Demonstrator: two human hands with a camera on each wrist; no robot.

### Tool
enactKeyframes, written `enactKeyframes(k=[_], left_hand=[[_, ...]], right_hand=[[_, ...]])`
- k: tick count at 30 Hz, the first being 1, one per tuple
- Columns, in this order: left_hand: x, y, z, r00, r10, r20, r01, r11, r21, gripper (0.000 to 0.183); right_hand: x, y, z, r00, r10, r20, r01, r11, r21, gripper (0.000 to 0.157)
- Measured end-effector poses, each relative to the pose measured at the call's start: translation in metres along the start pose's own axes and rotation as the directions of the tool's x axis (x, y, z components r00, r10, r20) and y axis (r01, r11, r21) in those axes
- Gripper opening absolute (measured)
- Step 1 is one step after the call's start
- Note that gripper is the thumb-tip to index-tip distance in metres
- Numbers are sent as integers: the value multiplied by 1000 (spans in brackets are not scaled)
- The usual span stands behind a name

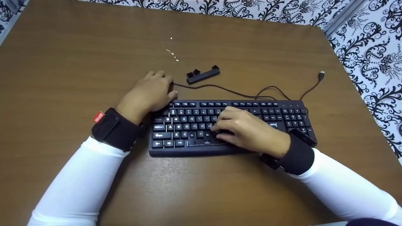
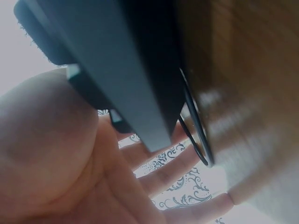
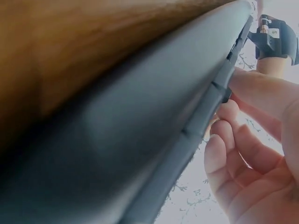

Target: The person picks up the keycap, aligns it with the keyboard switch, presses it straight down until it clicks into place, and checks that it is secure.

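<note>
A black keyboard (image 1: 201, 152) lies on the wooden table, with a bare strip (image 1: 201, 142) in its bottom row and bare key sockets (image 1: 192, 135) above that. My left hand (image 1: 152, 91) rests at its far left corner, thumb on the edge and fingers stretched past it; the left wrist view shows the palm (image 2: 117, 186) beside the keyboard's side. Over the lower middle keys is my right hand (image 1: 248, 131), fingers bent. In the right wrist view its thumb and a finger pinch a small black keycap (image 3: 227, 95) at key level.
Beyond the keyboard lie a loose space bar (image 1: 204, 76) and small loose keycaps (image 1: 215, 67). A black cable (image 1: 216, 86) winds behind it to a USB plug (image 1: 321, 75) at right. Pale specks (image 1: 172, 54) dot the table (image 1: 78, 62). Patterned wallpaper (image 1: 377, 56) borders it.
</note>
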State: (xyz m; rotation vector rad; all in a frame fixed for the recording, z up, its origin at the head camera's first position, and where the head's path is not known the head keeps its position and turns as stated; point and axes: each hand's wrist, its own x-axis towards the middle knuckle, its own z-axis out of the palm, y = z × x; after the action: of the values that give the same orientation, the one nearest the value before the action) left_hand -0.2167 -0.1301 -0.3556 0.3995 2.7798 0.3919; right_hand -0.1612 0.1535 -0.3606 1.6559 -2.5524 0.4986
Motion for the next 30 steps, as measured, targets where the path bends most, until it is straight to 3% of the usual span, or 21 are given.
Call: enactKeyframes(k=[7, 19, 30], left_hand=[[1, -1, 0, 1000, -5, 1, 5, 1000, -3, 59], [1, 2, 0, 1000, 3, 2, -3, 1000, 7, 59], [1, 0, 1, 1000, 4, -6, -4, 1000, 10, 58]], right_hand=[[0, -2, 1, 1000, -12, -17, 11, 999, -42, 18], [-1, -4, 0, 999, 54, 4, -54, 998, -24, 16], [1, -8, 1, 999, 32, 19, -31, 999, -35, 15]])
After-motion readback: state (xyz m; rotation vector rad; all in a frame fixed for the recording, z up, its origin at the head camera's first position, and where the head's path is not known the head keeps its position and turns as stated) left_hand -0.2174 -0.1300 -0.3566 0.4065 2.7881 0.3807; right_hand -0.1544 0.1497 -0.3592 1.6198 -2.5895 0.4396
